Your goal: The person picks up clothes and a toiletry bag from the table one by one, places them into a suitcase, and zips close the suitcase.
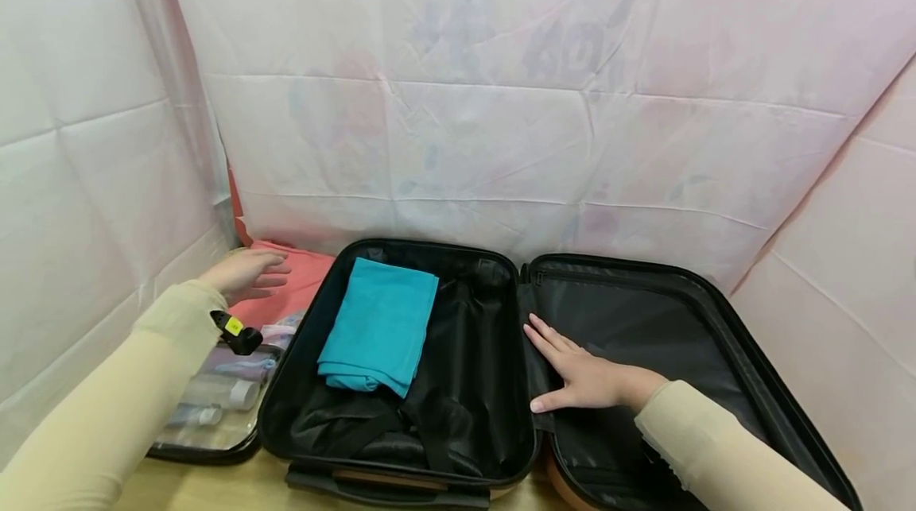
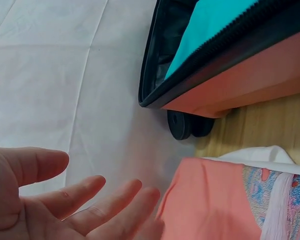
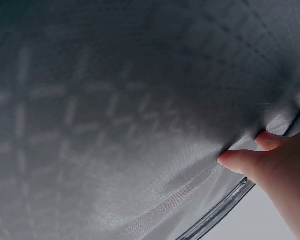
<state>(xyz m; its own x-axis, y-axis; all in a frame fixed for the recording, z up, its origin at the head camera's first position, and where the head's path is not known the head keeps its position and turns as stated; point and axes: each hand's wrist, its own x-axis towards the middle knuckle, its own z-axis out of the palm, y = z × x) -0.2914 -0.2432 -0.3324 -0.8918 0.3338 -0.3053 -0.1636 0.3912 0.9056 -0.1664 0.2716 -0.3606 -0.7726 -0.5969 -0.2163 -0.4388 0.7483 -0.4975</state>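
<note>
An open suitcase (image 1: 481, 336) with black lining lies spread out, a folded turquoise cloth (image 1: 379, 324) in the left part of its left half. My left hand (image 1: 250, 274) hovers with fingers spread beside that half, over a folded coral-pink cloth (image 1: 304, 276). In the left wrist view the coral cloth (image 2: 210, 200) has a glittery patch and a white tassel by it, below the fingertips. My right hand (image 1: 583, 376) lies palm down with straight fingers on the lining at the hinge side of the right half. The right wrist view shows its thumb and a fingertip touching grey lining (image 3: 155, 190).
A clear pouch with a black rim (image 1: 207, 455) stands left of the suitcase, with several bottles (image 1: 229, 393) inside. Pale fabric walls (image 1: 501, 137) enclose the back and sides. The suitcase's wheel (image 2: 180, 125) sits near the coral cloth. The carry handle (image 1: 386, 491) faces me.
</note>
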